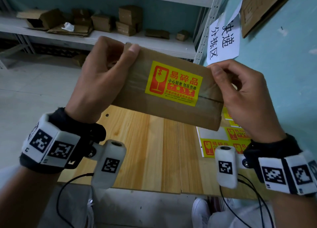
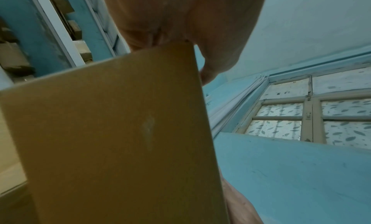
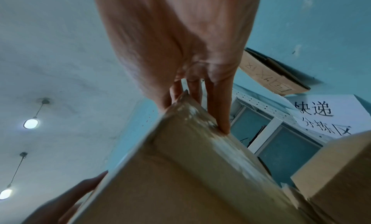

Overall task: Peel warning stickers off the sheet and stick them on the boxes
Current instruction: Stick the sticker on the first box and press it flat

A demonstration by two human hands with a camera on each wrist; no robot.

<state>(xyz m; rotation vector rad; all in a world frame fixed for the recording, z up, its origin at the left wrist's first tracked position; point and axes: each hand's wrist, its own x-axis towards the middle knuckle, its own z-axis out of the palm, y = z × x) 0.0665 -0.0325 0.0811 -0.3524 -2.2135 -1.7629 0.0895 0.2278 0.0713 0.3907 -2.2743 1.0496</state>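
Note:
I hold a flat brown cardboard box (image 1: 137, 90) in the air above the wooden table (image 1: 151, 150), tilted toward me. A yellow and red fragile sticker (image 1: 173, 83) sits on its taped top face. My left hand (image 1: 103, 73) grips the box's left end, thumb on top. My right hand (image 1: 240, 94) grips the right end, fingers curled round the edge. The sticker sheet (image 1: 223, 142) lies on the table under my right wrist, with several stickers and one blank spot. The left wrist view shows the box's underside (image 2: 112, 140); the right wrist view shows its corner (image 3: 180, 164).
White metal shelves (image 1: 120, 37) behind hold several small cardboard boxes (image 1: 130, 20) and flattened cardboard. A paper sign (image 1: 223, 39) hangs on the blue wall at right. Another box (image 3: 337, 171) stands close by in the right wrist view. Cables hang from my wrist cameras.

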